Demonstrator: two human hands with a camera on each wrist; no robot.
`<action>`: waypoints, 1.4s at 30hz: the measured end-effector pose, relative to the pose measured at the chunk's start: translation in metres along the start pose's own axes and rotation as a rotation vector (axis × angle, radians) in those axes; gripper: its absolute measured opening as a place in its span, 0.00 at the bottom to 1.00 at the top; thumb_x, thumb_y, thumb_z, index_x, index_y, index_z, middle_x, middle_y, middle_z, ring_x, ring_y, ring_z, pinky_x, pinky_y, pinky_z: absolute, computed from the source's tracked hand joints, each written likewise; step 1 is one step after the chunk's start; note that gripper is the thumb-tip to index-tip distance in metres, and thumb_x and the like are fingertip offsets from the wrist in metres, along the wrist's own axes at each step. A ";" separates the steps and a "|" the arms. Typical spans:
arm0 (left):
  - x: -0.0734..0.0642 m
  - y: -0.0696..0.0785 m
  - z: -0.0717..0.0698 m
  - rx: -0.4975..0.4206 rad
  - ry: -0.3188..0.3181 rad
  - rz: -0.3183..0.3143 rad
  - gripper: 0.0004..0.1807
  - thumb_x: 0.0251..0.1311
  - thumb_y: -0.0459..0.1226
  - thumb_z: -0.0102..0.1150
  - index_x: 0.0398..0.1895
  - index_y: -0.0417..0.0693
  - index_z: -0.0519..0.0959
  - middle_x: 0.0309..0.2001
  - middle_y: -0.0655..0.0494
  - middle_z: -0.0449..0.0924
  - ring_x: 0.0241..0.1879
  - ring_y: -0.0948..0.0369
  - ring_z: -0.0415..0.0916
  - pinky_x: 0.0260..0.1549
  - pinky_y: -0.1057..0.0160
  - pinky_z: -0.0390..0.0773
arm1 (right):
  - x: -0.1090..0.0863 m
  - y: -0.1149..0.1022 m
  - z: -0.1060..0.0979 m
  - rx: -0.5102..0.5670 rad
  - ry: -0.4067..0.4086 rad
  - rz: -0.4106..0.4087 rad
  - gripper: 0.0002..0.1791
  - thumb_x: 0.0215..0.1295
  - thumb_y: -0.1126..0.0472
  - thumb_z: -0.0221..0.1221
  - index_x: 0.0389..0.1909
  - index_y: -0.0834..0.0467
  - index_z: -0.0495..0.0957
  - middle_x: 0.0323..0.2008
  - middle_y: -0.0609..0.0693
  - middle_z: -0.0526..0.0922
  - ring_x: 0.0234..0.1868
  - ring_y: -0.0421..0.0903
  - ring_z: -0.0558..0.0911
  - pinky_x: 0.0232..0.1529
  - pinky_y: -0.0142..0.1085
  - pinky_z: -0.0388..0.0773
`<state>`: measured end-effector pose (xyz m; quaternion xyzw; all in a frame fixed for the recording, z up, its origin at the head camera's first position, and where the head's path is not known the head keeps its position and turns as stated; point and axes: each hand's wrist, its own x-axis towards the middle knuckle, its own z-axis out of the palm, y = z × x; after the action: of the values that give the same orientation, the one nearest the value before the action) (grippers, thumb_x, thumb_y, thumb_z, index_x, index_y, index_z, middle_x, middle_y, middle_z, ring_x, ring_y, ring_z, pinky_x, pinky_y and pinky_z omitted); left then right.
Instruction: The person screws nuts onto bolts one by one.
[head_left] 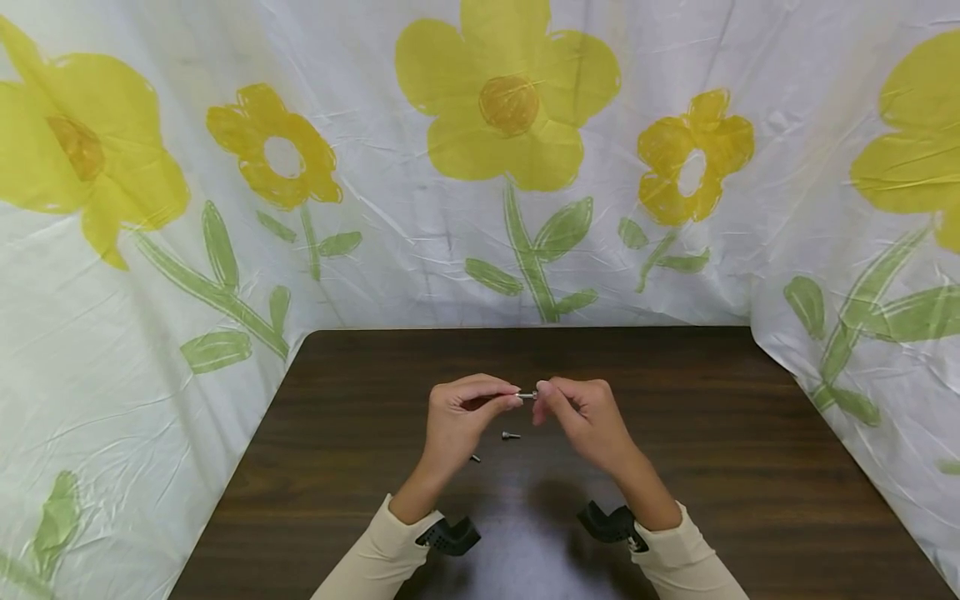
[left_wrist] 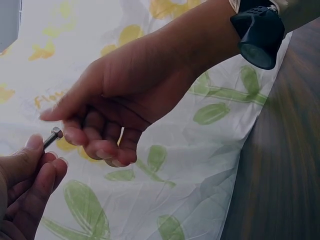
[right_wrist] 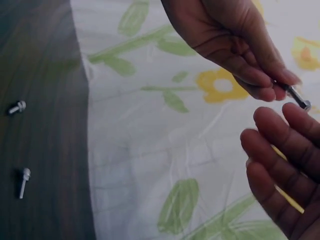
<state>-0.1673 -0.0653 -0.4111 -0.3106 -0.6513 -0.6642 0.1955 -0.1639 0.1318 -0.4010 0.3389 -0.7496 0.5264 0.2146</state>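
My left hand (head_left: 461, 417) pinches the shank of a small metal bolt (left_wrist: 52, 138) between thumb and fingertips, above the table. The bolt lies roughly level in the head view, with its wider hex end towards my right hand (head_left: 588, 412). In the left wrist view, the right thumb and index finger are spread apart close to this hex end, without a visible grip; whether they touch it I cannot tell. The right hand's other fingers are loosely bent. On the table below lie two more bolts, one (head_left: 511, 436) between the hands and another (head_left: 476, 458) partly hidden by the left hand.
A dark wood-grain table (head_left: 337, 467) spans the space under both hands. White cloth with yellow flowers (head_left: 375, 250) hangs behind it and along both sides. Each wrist carries a black camera mount, such as the left one (head_left: 453, 536).
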 end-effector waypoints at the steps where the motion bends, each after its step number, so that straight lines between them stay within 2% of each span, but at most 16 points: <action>1: 0.000 0.000 0.000 0.000 0.002 -0.001 0.06 0.54 0.23 0.71 0.34 0.36 0.88 0.33 0.48 0.88 0.32 0.57 0.86 0.31 0.64 0.85 | 0.000 -0.001 -0.001 0.000 0.000 0.007 0.19 0.66 0.82 0.54 0.21 0.60 0.81 0.19 0.51 0.84 0.21 0.44 0.81 0.25 0.29 0.77; 5: 0.000 -0.001 -0.001 0.001 0.014 -0.014 0.05 0.54 0.23 0.71 0.34 0.35 0.88 0.33 0.47 0.88 0.31 0.57 0.86 0.31 0.58 0.86 | -0.001 0.003 -0.005 0.014 -0.001 0.015 0.09 0.66 0.76 0.61 0.36 0.59 0.85 0.27 0.50 0.87 0.28 0.44 0.85 0.33 0.32 0.81; 6: 0.000 0.000 -0.001 -0.002 0.018 -0.019 0.06 0.54 0.23 0.71 0.34 0.35 0.88 0.33 0.47 0.88 0.31 0.58 0.86 0.31 0.58 0.86 | -0.001 0.004 -0.006 0.019 0.000 0.000 0.10 0.64 0.75 0.64 0.40 0.58 0.85 0.30 0.49 0.88 0.30 0.44 0.85 0.34 0.33 0.82; 8: 0.000 0.000 -0.002 -0.006 0.025 -0.030 0.06 0.53 0.22 0.71 0.34 0.35 0.88 0.33 0.46 0.88 0.31 0.58 0.85 0.31 0.59 0.86 | -0.002 0.007 -0.007 0.028 0.009 -0.041 0.19 0.57 0.75 0.70 0.48 0.58 0.84 0.34 0.50 0.88 0.33 0.44 0.87 0.36 0.35 0.83; 10: 0.000 0.001 -0.003 -0.012 0.029 -0.038 0.06 0.53 0.22 0.72 0.34 0.36 0.88 0.33 0.46 0.88 0.31 0.57 0.85 0.32 0.60 0.86 | -0.001 0.008 -0.007 0.029 0.022 -0.086 0.25 0.51 0.77 0.73 0.51 0.59 0.83 0.37 0.51 0.89 0.35 0.45 0.87 0.37 0.35 0.84; 15: 0.000 0.000 -0.003 -0.031 0.024 -0.042 0.06 0.54 0.23 0.71 0.35 0.35 0.88 0.33 0.46 0.88 0.32 0.56 0.86 0.33 0.59 0.86 | -0.001 0.007 -0.005 0.031 0.055 -0.157 0.24 0.44 0.81 0.74 0.44 0.62 0.86 0.36 0.55 0.89 0.35 0.47 0.89 0.37 0.33 0.84; 19: 0.000 0.000 -0.003 -0.041 0.016 -0.035 0.06 0.54 0.23 0.71 0.36 0.32 0.87 0.34 0.46 0.87 0.32 0.56 0.86 0.33 0.57 0.87 | 0.000 0.007 -0.005 0.044 0.057 -0.179 0.22 0.44 0.83 0.72 0.40 0.61 0.88 0.35 0.53 0.90 0.34 0.45 0.89 0.38 0.30 0.84; 23: 0.000 0.000 -0.002 -0.044 0.011 -0.031 0.05 0.54 0.22 0.71 0.35 0.32 0.87 0.34 0.45 0.87 0.32 0.56 0.86 0.33 0.57 0.87 | -0.002 0.008 -0.006 0.082 0.024 -0.139 0.17 0.52 0.80 0.71 0.40 0.60 0.87 0.34 0.53 0.89 0.31 0.43 0.88 0.36 0.31 0.84; 28: -0.001 0.002 -0.001 -0.043 0.002 -0.018 0.05 0.55 0.22 0.70 0.35 0.33 0.88 0.33 0.45 0.88 0.33 0.56 0.86 0.33 0.59 0.86 | -0.004 0.008 -0.005 0.128 -0.013 -0.086 0.13 0.59 0.79 0.66 0.39 0.59 0.86 0.30 0.51 0.88 0.29 0.47 0.87 0.34 0.33 0.85; 33: -0.002 0.002 0.000 -0.047 -0.002 -0.002 0.05 0.55 0.21 0.69 0.35 0.32 0.87 0.33 0.44 0.87 0.32 0.56 0.86 0.33 0.60 0.86 | -0.005 0.006 -0.002 0.085 -0.002 -0.057 0.15 0.60 0.81 0.63 0.34 0.57 0.86 0.26 0.49 0.87 0.27 0.44 0.86 0.34 0.31 0.84; 39: -0.002 0.002 0.000 -0.046 0.002 -0.008 0.05 0.55 0.22 0.70 0.35 0.32 0.87 0.33 0.45 0.88 0.32 0.56 0.86 0.32 0.60 0.86 | -0.004 0.007 -0.002 0.019 0.012 -0.059 0.16 0.61 0.81 0.61 0.27 0.58 0.86 0.23 0.49 0.87 0.26 0.45 0.86 0.31 0.30 0.82; 42: -0.001 0.002 -0.001 -0.043 0.017 -0.021 0.05 0.55 0.23 0.71 0.35 0.35 0.88 0.33 0.46 0.88 0.32 0.56 0.86 0.32 0.59 0.86 | -0.004 0.009 -0.003 0.014 0.006 -0.062 0.14 0.61 0.80 0.62 0.29 0.58 0.86 0.24 0.48 0.87 0.26 0.43 0.86 0.30 0.29 0.81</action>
<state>-0.1651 -0.0663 -0.4104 -0.3022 -0.6384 -0.6827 0.1871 -0.1679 0.1382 -0.4086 0.3620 -0.7342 0.5259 0.2309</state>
